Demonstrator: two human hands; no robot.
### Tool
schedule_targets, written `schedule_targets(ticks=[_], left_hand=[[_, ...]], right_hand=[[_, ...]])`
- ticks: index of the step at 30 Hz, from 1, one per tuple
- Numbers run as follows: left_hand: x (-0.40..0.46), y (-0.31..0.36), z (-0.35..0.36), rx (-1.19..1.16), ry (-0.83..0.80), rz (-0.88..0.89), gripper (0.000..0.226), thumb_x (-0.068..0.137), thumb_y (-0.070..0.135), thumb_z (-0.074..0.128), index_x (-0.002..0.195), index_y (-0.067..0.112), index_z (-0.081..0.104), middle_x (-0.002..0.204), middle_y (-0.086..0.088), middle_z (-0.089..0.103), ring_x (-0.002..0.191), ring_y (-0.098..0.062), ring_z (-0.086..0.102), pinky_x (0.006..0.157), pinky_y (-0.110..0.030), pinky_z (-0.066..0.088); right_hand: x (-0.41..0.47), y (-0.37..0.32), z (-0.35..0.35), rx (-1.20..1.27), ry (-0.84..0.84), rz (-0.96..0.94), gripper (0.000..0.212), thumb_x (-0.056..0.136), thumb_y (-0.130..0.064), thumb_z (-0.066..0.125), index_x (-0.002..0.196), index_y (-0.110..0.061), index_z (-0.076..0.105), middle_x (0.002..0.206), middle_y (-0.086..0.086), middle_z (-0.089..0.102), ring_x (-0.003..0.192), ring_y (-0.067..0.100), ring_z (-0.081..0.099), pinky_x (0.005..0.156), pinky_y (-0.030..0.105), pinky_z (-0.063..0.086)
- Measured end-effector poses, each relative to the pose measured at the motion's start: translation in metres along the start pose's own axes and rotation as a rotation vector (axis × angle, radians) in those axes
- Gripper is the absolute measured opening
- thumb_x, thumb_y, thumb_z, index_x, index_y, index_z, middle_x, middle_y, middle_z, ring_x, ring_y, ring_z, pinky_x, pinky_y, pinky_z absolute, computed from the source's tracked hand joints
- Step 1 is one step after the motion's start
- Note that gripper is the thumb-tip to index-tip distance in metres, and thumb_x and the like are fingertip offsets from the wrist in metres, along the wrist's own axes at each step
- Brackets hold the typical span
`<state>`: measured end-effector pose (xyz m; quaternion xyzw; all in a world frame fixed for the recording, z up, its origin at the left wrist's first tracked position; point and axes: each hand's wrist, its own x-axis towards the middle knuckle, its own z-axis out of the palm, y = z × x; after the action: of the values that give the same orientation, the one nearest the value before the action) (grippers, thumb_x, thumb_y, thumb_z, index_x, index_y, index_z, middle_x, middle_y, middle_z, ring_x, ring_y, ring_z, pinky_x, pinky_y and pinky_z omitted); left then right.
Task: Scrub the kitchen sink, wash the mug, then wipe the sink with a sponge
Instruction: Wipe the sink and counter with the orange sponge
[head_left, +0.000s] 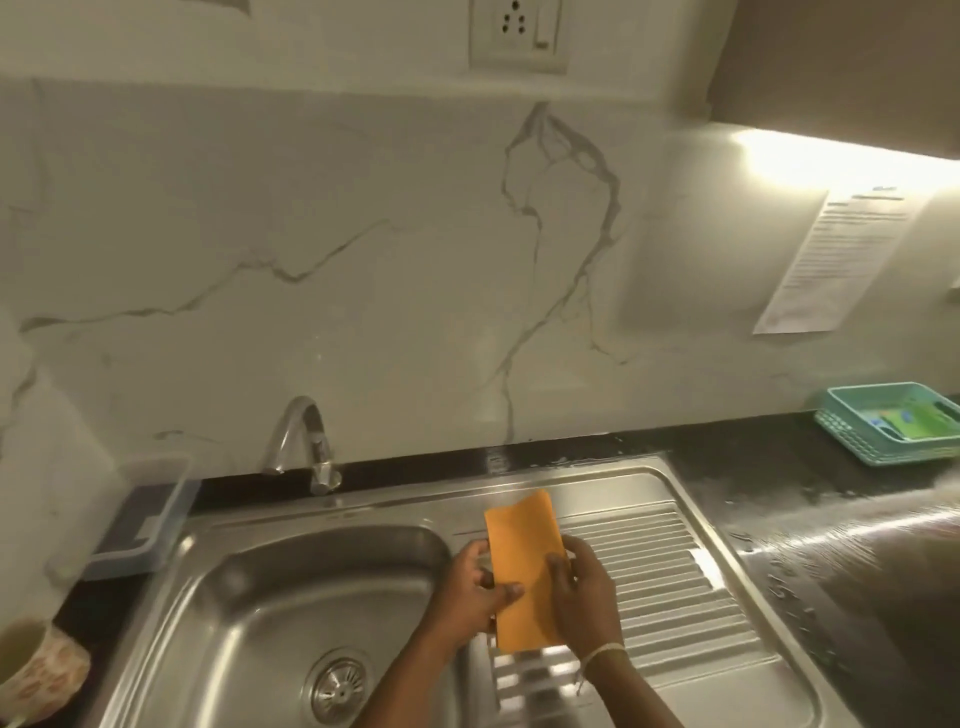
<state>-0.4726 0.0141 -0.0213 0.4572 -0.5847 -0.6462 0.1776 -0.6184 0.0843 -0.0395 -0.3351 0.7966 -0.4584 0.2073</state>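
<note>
Hands held the work at this moment: the left hand (475, 590) and the right hand (582, 597) both gripped a flat orange sponge cloth (524, 566), one on each long edge, fingers curled over its face. The cloth was lifted above the ridged draining board (670, 587), at the divide between that board and the sink (249, 587).

Judging by the cloth in hand and the mug standing off to the side, the step looked to be the last one, the wipe of the sink, or the readying of the cloth for it; I could not tell whether the scrub and the mug wash were truly finished. The next move would call for bringing the cloth left and down into the basin, pressing it flat, and working around the drain strainer (337, 686) and under the tap (306, 441), which showed no water running.

The basin held nothing but its strainer. The mug (36, 670) stood on the dark worktop (769, 457) at the far left, well apart from the hands; its inside was too blurred to read. A clear plastic box (140, 514) sat behind the sink's left corner, contents unclear. A teal basket (852, 447) at the right rear held green and blue packets, too small to identify.
</note>
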Motion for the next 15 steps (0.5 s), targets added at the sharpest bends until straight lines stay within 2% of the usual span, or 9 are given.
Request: schedule_targets(ticks=[2, 4, 6, 8, 11, 13, 15], left_hand=[[0.013, 0.004, 0.020, 0.024, -0.014, 0.007, 0.056, 0.084, 0.019, 0.075, 0.128, 0.027, 0.043, 0.105, -0.004, 0.065, 0.089, -0.018, 0.069, 0.068, -0.042, 0.061], [0.031, 0.010, 0.040, 0.048, -0.031, 0.026, 0.053, 0.085, 0.019, 0.073, 0.130, 0.026, 0.044, 0.107, -0.007, 0.067, 0.092, -0.022, 0.069, 0.070, -0.047, 0.061], [0.049, 0.017, 0.061, 0.060, -0.045, 0.035, 0.051, 0.086, 0.016, 0.070, 0.129, 0.026, 0.045, 0.108, -0.007, 0.067, 0.094, -0.023, 0.069, 0.071, -0.047, 0.061], [0.070, 0.028, 0.087, 0.079, -0.046, 0.041, 0.052, 0.087, 0.012, 0.068, 0.130, 0.030, 0.043, 0.110, -0.006, 0.065, 0.097, -0.021, 0.067, 0.074, -0.042, 0.061], [0.109, 0.044, 0.132, 0.088, -0.028, 0.075, 0.056, 0.087, 0.014, 0.068, 0.131, 0.036, 0.041, 0.111, -0.002, 0.062, 0.097, -0.018, 0.065, 0.075, -0.037, 0.061], [0.129, 0.050, 0.154, 0.106, -0.004, 0.097, 0.056, 0.087, 0.015, 0.068, 0.131, 0.037, 0.041, 0.108, -0.003, 0.062, 0.094, -0.018, 0.066, 0.077, -0.036, 0.060], [0.152, 0.055, 0.184, 0.099, 0.024, 0.093, 0.055, 0.087, 0.013, 0.067, 0.130, 0.037, 0.042, 0.107, -0.004, 0.064, 0.095, -0.018, 0.066, 0.082, -0.037, 0.058]], right_hand=[[0.012, 0.012, -0.015, -0.005, 0.019, 0.008, 0.014, 0.097, -0.018, 0.056, 0.109, -0.018, 0.064, 0.086, -0.002, 0.069, 0.077, 0.012, 0.063, 0.067, 0.032, 0.049], [0.028, 0.022, -0.031, -0.010, 0.037, 0.015, 0.014, 0.098, -0.017, 0.055, 0.109, -0.018, 0.063, 0.084, -0.006, 0.065, 0.074, 0.003, 0.058, 0.061, 0.020, 0.041], [0.049, 0.032, -0.048, -0.035, 0.065, 0.010, 0.015, 0.098, -0.017, 0.054, 0.110, -0.015, 0.064, 0.081, -0.007, 0.062, 0.071, 0.002, 0.055, 0.059, 0.016, 0.038], [0.076, 0.042, -0.067, -0.040, 0.082, 0.015, 0.018, 0.098, -0.017, 0.054, 0.112, -0.012, 0.064, 0.082, -0.006, 0.062, 0.071, 0.007, 0.056, 0.058, 0.018, 0.038], [0.122, 0.059, -0.102, -0.075, 0.067, 0.000, 0.019, 0.100, -0.018, 0.050, 0.115, -0.015, 0.061, 0.086, -0.004, 0.061, 0.070, 0.003, 0.054, 0.057, 0.016, 0.036], [0.150, 0.068, -0.118, -0.100, 0.089, -0.029, 0.021, 0.100, -0.019, 0.051, 0.118, -0.016, 0.061, 0.090, 0.001, 0.065, 0.069, 0.008, 0.055, 0.058, 0.023, 0.039], [0.185, 0.089, -0.132, -0.157, 0.091, -0.024, 0.026, 0.099, -0.020, 0.053, 0.122, -0.013, 0.062, 0.100, 0.011, 0.070, 0.074, 0.018, 0.055, 0.065, 0.029, 0.040]])
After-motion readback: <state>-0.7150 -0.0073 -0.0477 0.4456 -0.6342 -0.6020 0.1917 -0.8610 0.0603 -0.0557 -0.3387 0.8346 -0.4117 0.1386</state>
